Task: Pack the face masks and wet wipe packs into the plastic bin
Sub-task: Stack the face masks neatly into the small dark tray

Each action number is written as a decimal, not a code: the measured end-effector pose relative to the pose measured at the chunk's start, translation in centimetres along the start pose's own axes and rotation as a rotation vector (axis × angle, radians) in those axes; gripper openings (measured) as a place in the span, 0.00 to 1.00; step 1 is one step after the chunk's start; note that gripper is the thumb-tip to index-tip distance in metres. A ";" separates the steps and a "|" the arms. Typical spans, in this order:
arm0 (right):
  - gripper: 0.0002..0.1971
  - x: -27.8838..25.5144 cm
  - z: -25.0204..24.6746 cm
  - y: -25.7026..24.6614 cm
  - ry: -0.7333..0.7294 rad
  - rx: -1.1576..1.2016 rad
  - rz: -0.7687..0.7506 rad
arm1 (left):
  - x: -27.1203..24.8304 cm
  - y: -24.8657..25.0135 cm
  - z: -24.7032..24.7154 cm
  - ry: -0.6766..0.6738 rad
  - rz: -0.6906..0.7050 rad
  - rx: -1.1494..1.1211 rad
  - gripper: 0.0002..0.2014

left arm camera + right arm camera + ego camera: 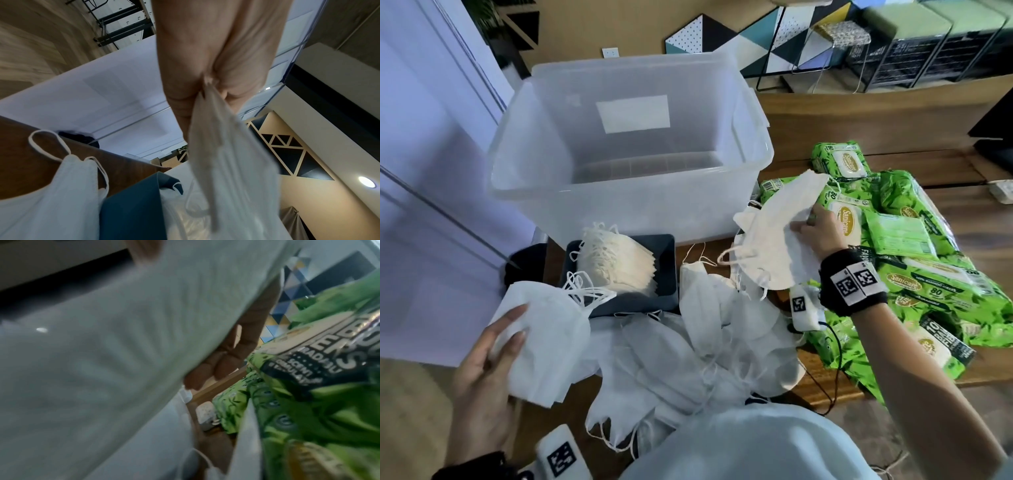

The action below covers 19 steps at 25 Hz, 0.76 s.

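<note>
A clear plastic bin (626,178) stands at the back of the wooden table, nothing visible inside. My left hand (493,346) grips a stack of white face masks (544,342) at the front left; in the left wrist view the masks (226,162) hang from the fingers (180,97). My right hand (815,226) holds another bunch of white masks (774,236) just right of the bin; they fill the right wrist view (123,337). Loose masks (688,359) lie heaped in the middle. Green wet wipe packs (914,260) are piled at the right.
A dark grey tray (664,274) in front of the bin holds a row of cream masks (619,263). A black cable (832,377) runs over the table by the wipes. A white wall panel (431,171) is at the left; stools and patterned panels stand behind the table.
</note>
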State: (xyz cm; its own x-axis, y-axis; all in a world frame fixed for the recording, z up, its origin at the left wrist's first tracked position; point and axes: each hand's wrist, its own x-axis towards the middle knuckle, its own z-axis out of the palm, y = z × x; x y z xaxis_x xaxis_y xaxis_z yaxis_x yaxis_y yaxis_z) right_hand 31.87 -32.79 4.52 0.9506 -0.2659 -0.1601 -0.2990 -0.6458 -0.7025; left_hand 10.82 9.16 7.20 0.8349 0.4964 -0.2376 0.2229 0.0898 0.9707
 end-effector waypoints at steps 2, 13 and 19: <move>0.23 -0.5 1.0 -0.1 -0.015 -0.202 0.054 | -0.1 0.0 -0.1 -0.019 0.000 -0.002 0.15; 0.38 -4.6 14.7 -3.6 -0.597 -0.744 -0.311 | -1.2 0.1 2.2 -0.137 0.047 0.136 0.16; 0.19 -3.2 9.5 -4.6 -0.723 -0.412 -0.203 | -0.7 -0.5 3.6 -0.161 0.042 0.134 0.14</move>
State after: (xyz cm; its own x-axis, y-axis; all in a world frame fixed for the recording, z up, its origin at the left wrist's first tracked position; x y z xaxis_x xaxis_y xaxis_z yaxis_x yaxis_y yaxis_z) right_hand 30.99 -22.18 1.63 0.7667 0.3142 -0.5598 0.0091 -0.8773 -0.4799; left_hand 11.88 5.66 6.77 0.9120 0.3519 -0.2105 0.2426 -0.0492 0.9689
